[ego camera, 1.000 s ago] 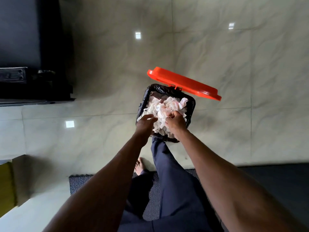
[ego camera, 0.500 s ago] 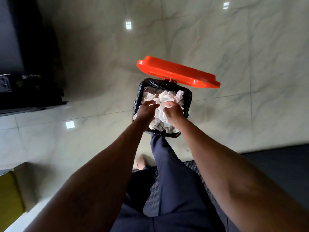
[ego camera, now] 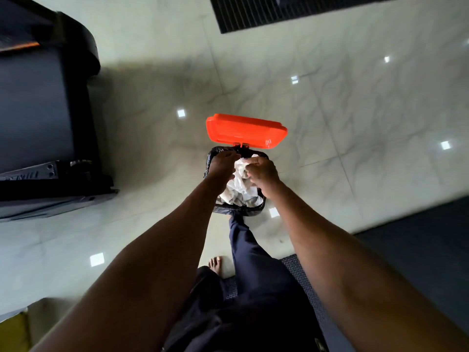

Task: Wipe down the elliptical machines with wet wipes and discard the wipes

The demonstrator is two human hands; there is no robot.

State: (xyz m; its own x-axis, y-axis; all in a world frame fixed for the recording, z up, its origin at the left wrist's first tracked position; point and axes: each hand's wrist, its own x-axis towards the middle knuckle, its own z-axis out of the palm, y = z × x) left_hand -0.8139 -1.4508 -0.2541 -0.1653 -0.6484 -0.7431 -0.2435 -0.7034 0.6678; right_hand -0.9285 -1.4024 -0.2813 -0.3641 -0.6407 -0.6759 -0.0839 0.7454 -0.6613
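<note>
Pale polished floor tiles (ego camera: 330,97) lie open around the small black-lined bin (ego camera: 261,207); its orange lid (ego camera: 243,130) stands raised, long edge running crosswise. Crumpled white wipes (ego camera: 241,189) fill it. The right hand (ego camera: 262,171) pinches them; the left hand (ego camera: 223,166) presses on them, fingers straight.

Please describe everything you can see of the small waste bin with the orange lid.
The small waste bin stands on the glossy pale tiled floor. Its orange plastic lid is raised, hinged at the far rim. A black plastic liner covers the rim. Crumpled white wipes fill it to the top. The left hand rests over the near-left rim; the right hand pinches the wipes. A trouser leg in dark blue reaches its near side.
</note>
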